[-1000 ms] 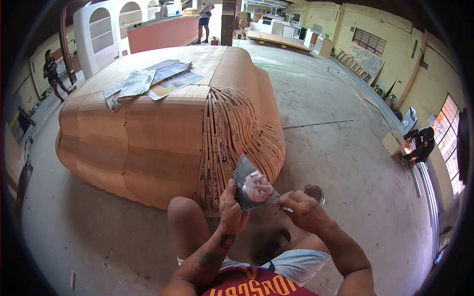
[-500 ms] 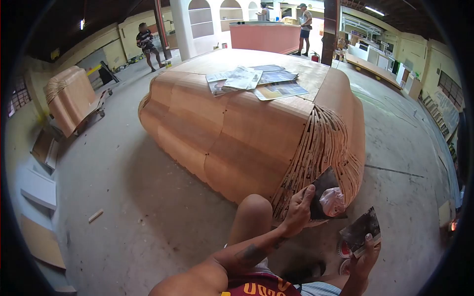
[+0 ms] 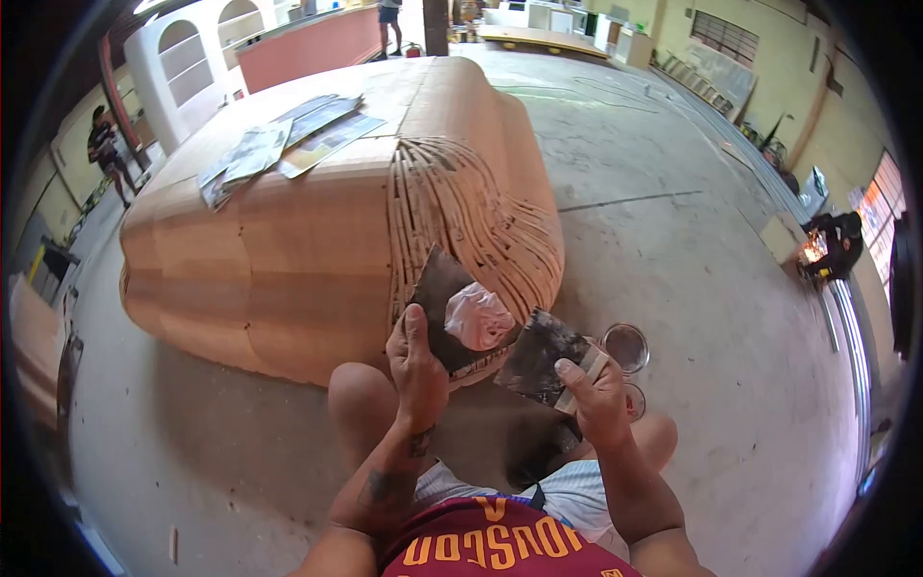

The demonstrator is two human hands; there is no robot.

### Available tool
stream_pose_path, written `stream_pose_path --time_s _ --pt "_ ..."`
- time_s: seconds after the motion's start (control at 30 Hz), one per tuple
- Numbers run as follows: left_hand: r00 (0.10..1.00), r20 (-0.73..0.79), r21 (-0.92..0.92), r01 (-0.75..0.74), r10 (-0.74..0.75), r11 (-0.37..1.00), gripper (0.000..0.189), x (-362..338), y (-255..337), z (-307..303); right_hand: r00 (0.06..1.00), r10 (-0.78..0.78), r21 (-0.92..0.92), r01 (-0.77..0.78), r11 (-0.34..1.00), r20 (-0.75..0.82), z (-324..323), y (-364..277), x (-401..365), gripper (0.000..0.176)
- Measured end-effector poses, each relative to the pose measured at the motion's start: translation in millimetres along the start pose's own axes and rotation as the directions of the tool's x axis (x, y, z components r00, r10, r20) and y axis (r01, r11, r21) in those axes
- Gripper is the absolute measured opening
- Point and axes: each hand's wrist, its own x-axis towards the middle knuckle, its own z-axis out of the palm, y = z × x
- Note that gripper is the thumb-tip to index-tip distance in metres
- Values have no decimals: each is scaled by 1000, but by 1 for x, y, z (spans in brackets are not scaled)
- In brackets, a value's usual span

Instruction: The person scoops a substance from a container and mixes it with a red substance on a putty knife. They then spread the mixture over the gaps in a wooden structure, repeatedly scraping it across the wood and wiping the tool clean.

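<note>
My left hand (image 3: 418, 375) grips a dark flat board (image 3: 430, 284) by its near edge, thumb on top. A mound of pink putty (image 3: 479, 315) sits on that board. In my right hand (image 3: 598, 396) is a dark-smeared putty spreader (image 3: 540, 356) with a pale wooden strip along its back edge, thumb pressed on its face. The spreader's blade lies just right of the board, close to the putty. Behind both tools rises a large curved plywood form (image 3: 317, 260), its corner built of wavy stacked layers (image 3: 471, 202) with dark gaps.
Two cans stand on the floor by my right knee, a larger open can (image 3: 625, 348) and a smaller can (image 3: 635, 400). Newspaper sheets (image 3: 288, 139) lie on the form's top. A person crouches near bright sparks (image 3: 815, 248) at right. Another person (image 3: 108, 154) stands far left.
My view has swung to the right, so the form sits further left. The spreader in my right hand has come up and closer to the board. Both hands keep their holds.
</note>
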Motion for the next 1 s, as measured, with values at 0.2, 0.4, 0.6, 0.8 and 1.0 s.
stream_pose_path --time_s 0.2,0.4,0.6,0.8,1.0 --pt "994 93 87 -67 59 994 34 -9 -13 9 996 67 95 -62 994 -53 -2 15 1 27" --pt "926 220 461 -377 308 804 30 -34 -13 28 993 -19 63 27 998 -117 5 20 7 30" --pt "946 306 441 -241 108 865 30 -53 -5 26 985 -9 290 58 955 -170 5 26 20 28" --pt "986 116 255 90 -123 963 35 -48 -43 0 905 -303 -60 299 952 -299 -7 2 16 26" --pt "838 291 -471 546 -462 693 43 -32 -25 21 625 -697 -568 734 373 351 -14 9 22 36"
